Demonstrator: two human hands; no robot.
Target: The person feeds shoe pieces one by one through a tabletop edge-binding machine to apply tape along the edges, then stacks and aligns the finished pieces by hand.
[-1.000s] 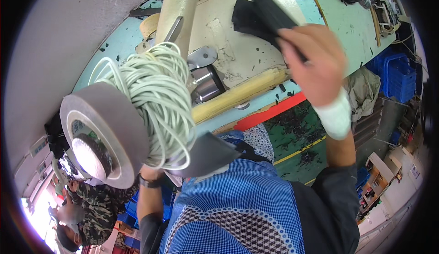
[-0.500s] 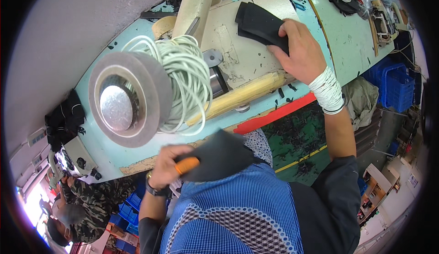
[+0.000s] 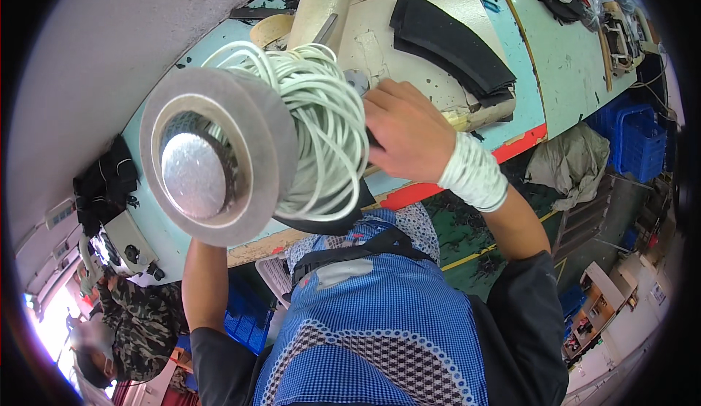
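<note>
My right hand (image 3: 412, 130) is closed at the edge of the machine arm, its fingertips partly hidden behind the hanging cord. Black sheet material shows between its thumb and fingers. Below the cord hangs a dark sheet piece (image 3: 328, 223), its upper part covered. White cord is wound round my right wrist (image 3: 475, 172). My left forearm (image 3: 205, 285) rises behind a large tape roll (image 3: 270, 121), which hides the left hand entirely. A bundle of pale cord (image 3: 321, 128) hangs beside the roll. A curved stack of black pieces (image 3: 453, 48) lies on the cream machine bed (image 3: 372, 41).
Black scraps litter the pale green table (image 3: 569, 63). A red strip (image 3: 409, 195) runs along its front edge. Blue crates (image 3: 639, 143) and a grey cloth (image 3: 569, 159) are at the right. Another person in camouflage (image 3: 142, 326) works at the lower left.
My right hand has let go of the black stack and moved left to the machine arm. My left hand, with a black piece, has gone up behind the tape roll.
</note>
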